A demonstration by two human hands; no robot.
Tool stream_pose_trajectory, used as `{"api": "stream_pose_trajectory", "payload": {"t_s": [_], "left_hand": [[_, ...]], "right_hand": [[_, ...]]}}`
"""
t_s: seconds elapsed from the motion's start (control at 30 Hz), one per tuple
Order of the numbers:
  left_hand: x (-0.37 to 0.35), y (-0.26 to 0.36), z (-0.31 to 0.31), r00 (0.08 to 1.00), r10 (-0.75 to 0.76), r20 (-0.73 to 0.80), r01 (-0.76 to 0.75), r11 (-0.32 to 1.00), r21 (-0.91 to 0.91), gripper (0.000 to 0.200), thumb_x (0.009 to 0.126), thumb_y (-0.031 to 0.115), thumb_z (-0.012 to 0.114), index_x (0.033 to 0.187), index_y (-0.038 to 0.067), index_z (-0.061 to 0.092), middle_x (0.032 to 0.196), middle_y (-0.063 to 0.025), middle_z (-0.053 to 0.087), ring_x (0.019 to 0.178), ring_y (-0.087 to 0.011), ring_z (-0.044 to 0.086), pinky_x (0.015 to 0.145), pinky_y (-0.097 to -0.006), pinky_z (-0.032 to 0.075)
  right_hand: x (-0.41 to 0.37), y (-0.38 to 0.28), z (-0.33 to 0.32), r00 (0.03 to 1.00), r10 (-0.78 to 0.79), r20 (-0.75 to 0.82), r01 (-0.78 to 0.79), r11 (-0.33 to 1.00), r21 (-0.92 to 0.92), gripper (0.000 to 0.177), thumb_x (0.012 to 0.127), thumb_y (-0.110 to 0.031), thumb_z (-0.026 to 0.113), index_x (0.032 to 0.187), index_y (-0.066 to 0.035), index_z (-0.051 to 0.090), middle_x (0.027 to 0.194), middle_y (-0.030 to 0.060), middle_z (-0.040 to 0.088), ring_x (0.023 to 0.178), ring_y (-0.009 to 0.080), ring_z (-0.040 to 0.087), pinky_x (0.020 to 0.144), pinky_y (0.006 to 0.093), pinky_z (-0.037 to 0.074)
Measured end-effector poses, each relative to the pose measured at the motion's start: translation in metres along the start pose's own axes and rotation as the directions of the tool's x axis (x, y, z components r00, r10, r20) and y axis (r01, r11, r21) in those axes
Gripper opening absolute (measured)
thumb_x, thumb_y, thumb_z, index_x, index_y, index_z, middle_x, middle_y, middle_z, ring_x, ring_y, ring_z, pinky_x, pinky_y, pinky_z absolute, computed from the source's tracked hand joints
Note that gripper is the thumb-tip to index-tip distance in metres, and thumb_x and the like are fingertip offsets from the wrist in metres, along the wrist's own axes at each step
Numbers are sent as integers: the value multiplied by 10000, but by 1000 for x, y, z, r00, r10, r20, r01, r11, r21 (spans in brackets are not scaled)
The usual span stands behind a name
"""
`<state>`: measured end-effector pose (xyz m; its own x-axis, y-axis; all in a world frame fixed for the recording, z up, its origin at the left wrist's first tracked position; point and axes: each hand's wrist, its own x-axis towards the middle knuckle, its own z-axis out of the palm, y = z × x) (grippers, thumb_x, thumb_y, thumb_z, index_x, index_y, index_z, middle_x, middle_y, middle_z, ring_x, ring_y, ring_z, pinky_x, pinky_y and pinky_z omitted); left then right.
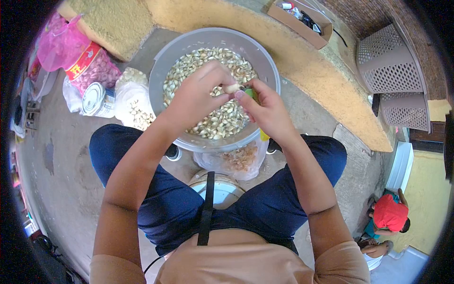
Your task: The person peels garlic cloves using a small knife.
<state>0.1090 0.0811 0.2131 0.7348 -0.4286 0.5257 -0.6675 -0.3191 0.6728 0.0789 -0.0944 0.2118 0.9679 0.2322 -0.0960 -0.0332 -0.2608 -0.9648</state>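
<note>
A large grey tub (277, 78) holds many garlic cloves (215, 124) in liquid. Above it, my left hand (203, 90) pinches a pale clove (231, 88) between thumb and fingers. My right hand (267, 106) meets it at the clove's other end, its fingers closed around something small and dark that I cannot make out. A green and yellow item (253, 94) shows just behind my right fingers. Below the tub lies a plastic bag (255, 163) with brownish peels. Left of the tub, a white bag (137, 111) holds pale cloves.
At the left are a pink mesh bag (97, 71) and a tin can (98, 99). A low yellowish wall (326, 78) curves behind the tub, with a cardboard box (302, 21) on it. Perforated grey crates (390, 61) and two people (390, 211) are at the right.
</note>
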Motion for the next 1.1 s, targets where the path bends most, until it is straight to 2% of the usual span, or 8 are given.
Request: {"api": "stream_pose_trajectory", "payload": {"t_s": [0.17, 0.47, 0.67, 0.77, 0.87, 0.97, 1.07, 1.1], "left_hand": [[0, 0, 2, 983, 179, -47, -175, 982, 76, 215, 639, 43, 673, 798, 62, 529, 815, -67, 532, 768, -236, 545, 645, -318, 450], [0, 4, 8, 959, 272, -78, -264, 959, 108, 227, 626, 25, 680, 785, 56, 521, 791, -69, 534, 742, -233, 543, 625, -311, 446], [-3, 4, 15, 984, 155, -92, -152, 988, 41, 228, 628, 29, 685, 790, 55, 526, 807, -76, 538, 751, -237, 545, 637, -315, 449], [-2, 6, 12, 997, 75, -33, -74, 997, 28, 229, 638, 41, 682, 809, 46, 530, 814, -76, 535, 738, -246, 543, 650, -314, 451], [4, 9, 8, 992, -102, 69, 108, 991, -80, 218, 662, 73, 669, 837, 43, 541, 822, -79, 549, 749, -252, 551, 670, -317, 451], [6, 0, -1, 983, 38, 177, -38, 999, -2, 265, 656, 74, 682, 905, 48, 595, 902, -79, 597, 870, -237, 577, 745, -304, 467], [4, 0, 0, 979, 4, 203, -8, 1000, 22, 259, 669, 95, 671, 913, 46, 598, 940, -78, 599, 902, -240, 573, 780, -320, 453], [4, 1, 1, 985, 18, 172, -24, 999, 33, 228, 685, 107, 656, 894, 51, 586, 909, -79, 592, 863, -247, 573, 749, -323, 454]], "right_hand": [[1, 1, 0, 999, -17, -33, 14, 997, -82, 364, 812, -343, 576, 741, -3, 469, 582, 68, 448, 559, 113, 404, 503, 284, 358], [-3, -5, 2, 998, -36, -41, 33, 996, -79, 374, 841, -340, 534, 732, 9, 457, 540, 116, 429, 520, 144, 383, 481, 315, 355], [-1, 2, 3, 995, -84, -63, 78, 993, -93, 362, 855, -323, 497, 728, 12, 449, 558, 165, 456, 504, 220, 438, 498, 349, 376], [-1, 3, 3, 993, -103, -62, 94, 987, -134, 354, 858, -318, 489, 741, 15, 460, 578, 173, 469, 526, 238, 471, 519, 349, 386], [-2, 1, 2, 986, -161, -46, 153, 978, -143, 357, 858, -325, 487, 761, 18, 476, 604, 181, 488, 550, 249, 487, 544, 345, 396], [-3, -2, 1, 990, -144, -6, 142, 980, -142, 359, 861, -331, 481, 780, 19, 487, 624, 185, 499, 570, 252, 500, 563, 344, 401], [-2, -3, 0, 992, -124, -4, 122, 981, -152, 362, 863, -334, 479, 788, 20, 486, 618, 188, 502, 561, 252, 497, 552, 353, 396], [-2, -4, 0, 993, -114, -23, 109, 981, -160, 361, 864, -333, 477, 786, 19, 484, 613, 189, 500, 558, 256, 497, 547, 356, 393]]}}
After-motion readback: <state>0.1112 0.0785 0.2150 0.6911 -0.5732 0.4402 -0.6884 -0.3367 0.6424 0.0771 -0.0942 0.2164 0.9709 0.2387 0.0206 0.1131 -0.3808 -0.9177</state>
